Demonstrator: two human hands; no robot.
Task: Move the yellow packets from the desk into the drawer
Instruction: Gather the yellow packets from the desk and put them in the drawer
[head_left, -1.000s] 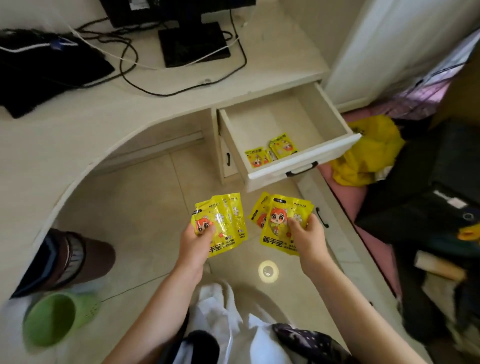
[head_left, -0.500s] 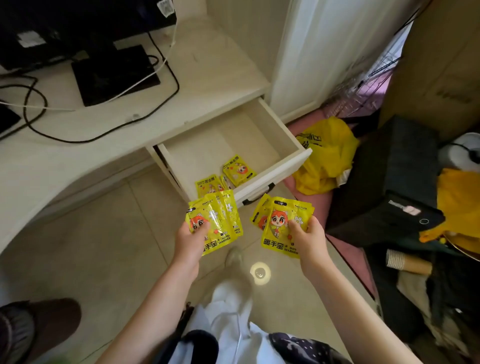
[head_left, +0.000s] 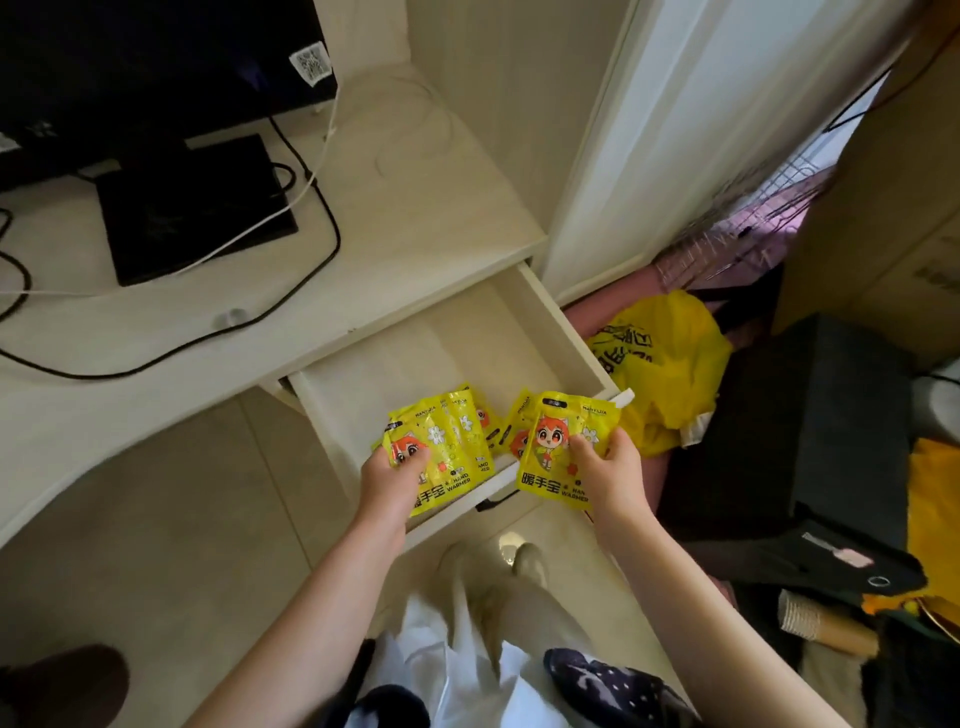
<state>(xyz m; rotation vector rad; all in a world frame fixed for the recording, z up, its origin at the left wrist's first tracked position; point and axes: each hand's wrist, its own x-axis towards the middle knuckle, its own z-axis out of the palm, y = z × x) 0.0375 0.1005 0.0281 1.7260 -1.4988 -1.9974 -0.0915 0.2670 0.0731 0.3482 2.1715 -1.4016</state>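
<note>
Cream desk (head_left: 415, 218) with its drawer (head_left: 563, 332) pulled open. Left hand (head_left: 387, 480) and right hand (head_left: 610, 475) each pinch a fan of yellow packets (head_left: 563, 441) above its front edge; the bare drawer floor lies toward twelve o'clock.

Cream desk (head_left: 415, 218) with black monitor base (head_left: 192, 208) and cables (head_left: 322, 228).

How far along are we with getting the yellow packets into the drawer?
Nearly done. The drawer is open, with packets partly visible inside. In hand: left hand and right hand each grip a bunch of yellow packets above it. Left: drop both bunches in. No packets show on the desk.
</note>
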